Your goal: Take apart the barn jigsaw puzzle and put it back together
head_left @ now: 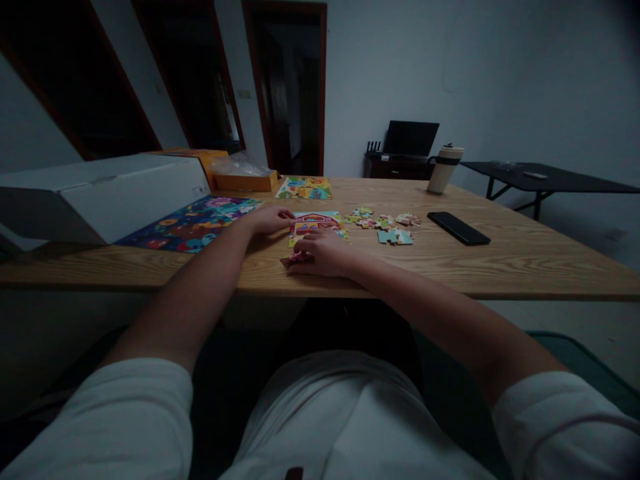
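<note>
A partly assembled jigsaw puzzle [314, 218] with a red barn picture lies on the wooden table in front of me. My left hand [273, 220] rests at its left edge, fingers stretched out and fingertips touching it. At the near edge, my right hand [325, 255] pinches a puzzle piece [294, 259] of pinkish red, low over the table. Part of the puzzle is covered by that hand. Right of the puzzle lie several loose puzzle pieces [384, 222], and a joined light-blue section [395, 237] sits nearest me among them.
A dark blue illustrated sheet [200, 223] and a white box [105, 193] occupy the left side. Behind are an orange box [245, 181] with clear plastic and a colourful picture sheet [305, 188]. To the right are a black phone [459, 228] and a white tumbler [445, 172].
</note>
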Demonstrator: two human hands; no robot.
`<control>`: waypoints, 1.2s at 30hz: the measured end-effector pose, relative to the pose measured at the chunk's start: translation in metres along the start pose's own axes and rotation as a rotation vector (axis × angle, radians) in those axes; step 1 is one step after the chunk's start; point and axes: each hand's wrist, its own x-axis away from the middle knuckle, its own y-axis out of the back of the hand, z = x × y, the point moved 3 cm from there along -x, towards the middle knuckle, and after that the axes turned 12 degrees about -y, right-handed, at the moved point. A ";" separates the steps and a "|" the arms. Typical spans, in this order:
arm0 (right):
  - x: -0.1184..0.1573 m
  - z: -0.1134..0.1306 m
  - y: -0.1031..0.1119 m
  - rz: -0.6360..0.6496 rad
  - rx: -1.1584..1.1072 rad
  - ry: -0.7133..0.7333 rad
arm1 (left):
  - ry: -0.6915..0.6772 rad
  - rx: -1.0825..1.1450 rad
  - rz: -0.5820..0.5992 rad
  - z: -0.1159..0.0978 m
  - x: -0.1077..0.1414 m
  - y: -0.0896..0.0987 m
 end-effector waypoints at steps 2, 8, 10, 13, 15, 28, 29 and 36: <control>-0.001 -0.001 -0.001 -0.018 0.027 -0.039 | -0.008 0.004 0.015 0.004 -0.002 -0.002; -0.004 -0.004 -0.002 -0.012 0.039 -0.107 | -0.025 -0.008 0.032 0.012 -0.006 -0.004; -0.005 -0.005 -0.001 0.031 -0.005 -0.096 | -0.023 -0.015 0.037 0.010 -0.005 -0.004; -0.003 -0.006 -0.001 0.171 -0.131 -0.085 | -0.011 -0.019 0.048 0.003 -0.002 -0.002; -0.002 -0.007 -0.003 0.264 -0.230 -0.093 | -0.006 -0.021 0.059 -0.002 0.000 -0.001; -0.002 0.000 0.003 0.131 -0.024 -0.002 | 0.014 -0.001 0.055 -0.002 -0.001 -0.002; -0.001 0.001 0.004 0.117 0.002 0.005 | 0.013 -0.003 0.056 -0.001 -0.001 -0.002; -0.003 -0.006 0.005 0.031 0.157 -0.028 | 0.031 -0.018 0.066 -0.001 -0.001 -0.002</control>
